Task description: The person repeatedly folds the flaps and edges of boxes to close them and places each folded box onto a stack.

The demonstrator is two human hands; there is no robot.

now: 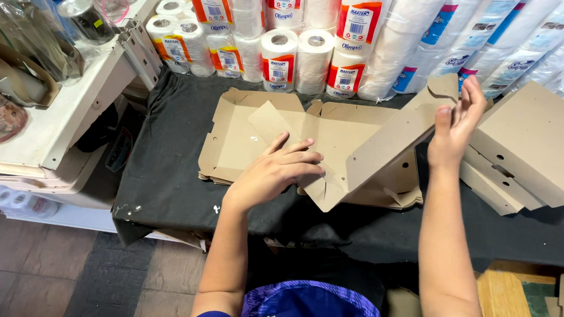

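A flat brown cardboard box blank [335, 142] is lying on a stack of the same blanks, near the middle of the black-covered worktop [163, 177]. The left hand [278, 171] is pressing flat on its base, fingers spread. The right hand [455, 126] is lifting the blank's long side flap, its grip open with the palm and fingers pushing against the flap's upper end. Just beside it, toward the worktop's right edge, folded brown cardboard boxes [533, 151] are resting in a pile. Along the far edge, white paper rolls with orange labels [278, 57] are standing in rows.
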